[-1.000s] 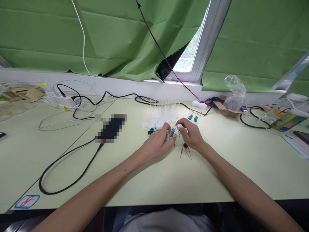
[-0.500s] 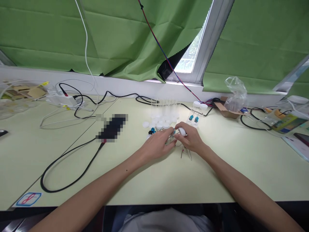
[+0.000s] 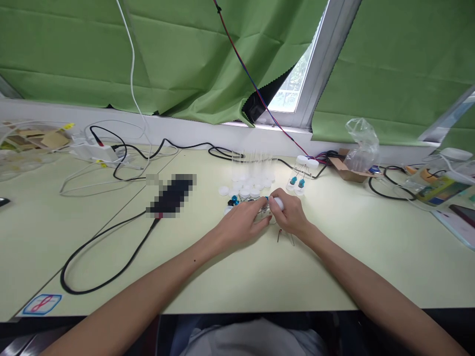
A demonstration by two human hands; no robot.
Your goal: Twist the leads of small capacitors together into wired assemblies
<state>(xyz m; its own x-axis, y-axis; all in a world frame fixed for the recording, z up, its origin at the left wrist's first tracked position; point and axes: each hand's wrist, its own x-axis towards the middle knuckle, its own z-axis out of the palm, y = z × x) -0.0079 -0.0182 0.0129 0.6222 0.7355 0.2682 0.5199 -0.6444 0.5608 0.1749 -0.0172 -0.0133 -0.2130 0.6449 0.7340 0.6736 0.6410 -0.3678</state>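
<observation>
My left hand (image 3: 239,221) is closed around a clear tube (image 3: 264,211) lying sideways, with a small blue part at its upper edge. My right hand (image 3: 291,212) grips a white cap (image 3: 277,203) at the tube's right end; whether the cap is seated on the tube cannot be made out. Thin wire legs (image 3: 285,237) lie below my right hand. Just beyond my left hand are loose blue and black parts (image 3: 233,200) and several white caps (image 3: 247,192). Two capped clear tubes (image 3: 298,173) with blue parts inside stand beyond my right hand.
Several clear tubes (image 3: 254,165) stand at the back. A black cable (image 3: 107,289) loops on the left beside a blurred dark object (image 3: 172,194). At the back right sit a cardboard box (image 3: 347,170) and a plastic bag (image 3: 361,141); a phone (image 3: 463,217) lies far right.
My right hand has moved slightly left and closed further around the white cap, bringing the cap closer to the tube. My left hand has stayed nearly still.
</observation>
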